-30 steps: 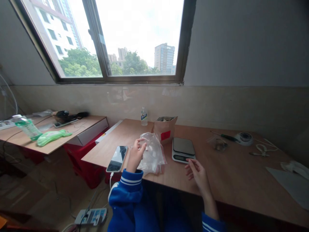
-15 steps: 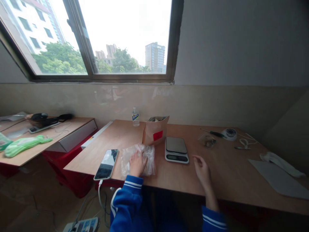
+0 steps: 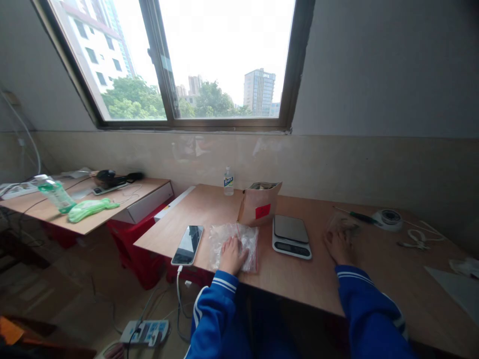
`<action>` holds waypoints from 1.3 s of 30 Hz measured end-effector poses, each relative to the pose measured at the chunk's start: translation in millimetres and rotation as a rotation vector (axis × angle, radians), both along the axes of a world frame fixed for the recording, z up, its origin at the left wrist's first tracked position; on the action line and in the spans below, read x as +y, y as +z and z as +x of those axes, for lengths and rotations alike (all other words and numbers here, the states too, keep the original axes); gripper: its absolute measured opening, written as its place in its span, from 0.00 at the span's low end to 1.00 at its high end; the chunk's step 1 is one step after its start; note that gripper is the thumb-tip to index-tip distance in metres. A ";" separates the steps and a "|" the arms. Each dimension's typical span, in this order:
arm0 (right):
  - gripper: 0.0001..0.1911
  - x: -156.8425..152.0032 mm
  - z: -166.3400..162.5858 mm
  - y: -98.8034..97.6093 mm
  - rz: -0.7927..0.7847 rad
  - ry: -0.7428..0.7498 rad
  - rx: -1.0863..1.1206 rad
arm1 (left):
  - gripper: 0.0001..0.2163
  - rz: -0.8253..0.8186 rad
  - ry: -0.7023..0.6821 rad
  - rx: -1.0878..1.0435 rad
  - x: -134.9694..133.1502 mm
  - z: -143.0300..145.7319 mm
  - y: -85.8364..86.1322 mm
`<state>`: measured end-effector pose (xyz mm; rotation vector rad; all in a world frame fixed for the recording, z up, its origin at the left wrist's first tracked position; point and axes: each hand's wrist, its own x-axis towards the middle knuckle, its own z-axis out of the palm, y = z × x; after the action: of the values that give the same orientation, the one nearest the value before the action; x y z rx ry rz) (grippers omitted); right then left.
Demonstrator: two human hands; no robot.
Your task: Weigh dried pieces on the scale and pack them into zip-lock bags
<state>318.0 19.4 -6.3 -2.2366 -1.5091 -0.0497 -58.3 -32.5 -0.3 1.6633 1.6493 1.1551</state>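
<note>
My left hand lies with fingers spread on a pile of clear plastic zip bags near the table's front edge. On the right, my right hand is low over the table, fingers stretched toward a small clear bag with brownish contents. The hand covers part of that small bag, and I cannot tell whether it touches it. Between my hands stands a white kitchen scale with nothing on its plate. Behind the zip bags, an upright brown paper pouch with a red label has its top open.
A phone on a white cable lies at the left. A clear bottle stands at the back. A screwdriver, a white tape roll and a coiled white cable lie at the right. Another table stands farther left.
My right hand has moved right and forward from beside the scale to the small bag. My left hand stays on the zip bags. The view has swung slightly left.
</note>
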 end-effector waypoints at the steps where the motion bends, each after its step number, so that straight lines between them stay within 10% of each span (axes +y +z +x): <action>1: 0.23 -6.3 -0.6 -1.4 0.001 -0.015 -0.031 | 0.11 -0.013 -0.010 -0.016 2.0 -0.1 3.6; 10: 0.28 -93.5 -18.1 4.0 -0.141 -0.101 -0.203 | 0.13 -0.170 -0.011 0.007 19.0 4.3 45.5; 17: 0.13 -116.6 -18.7 2.6 -0.127 -0.022 -0.147 | 0.06 -0.007 -0.131 -0.133 -36.8 6.0 60.7; 22: 0.08 -115.5 -33.5 57.3 -0.027 0.025 0.307 | 0.14 -0.161 -0.600 -0.450 -84.3 40.8 86.3; 25: 0.13 -139.4 -73.5 105.0 0.301 0.221 0.633 | 0.17 -0.104 -0.561 -0.424 -101.9 62.6 106.3; 28: 0.13 -167.1 -128.9 137.0 0.185 0.585 0.832 | 0.17 -0.060 -0.440 -0.457 -110.9 72.5 118.6; 31: 0.11 -178.2 -173.3 143.4 0.033 0.905 0.876 | 0.19 -0.151 -0.314 -0.496 -108.3 69.2 112.7; 39: 0.08 -170.6 -189.4 131.6 -0.182 1.060 0.938 | 0.31 -0.655 -0.411 -0.580 -96.1 46.9 71.9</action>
<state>128.6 -151.2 125.4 -0.9680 -1.8530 1.2647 -11.4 -128.6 71.6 1.0395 1.0770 0.6867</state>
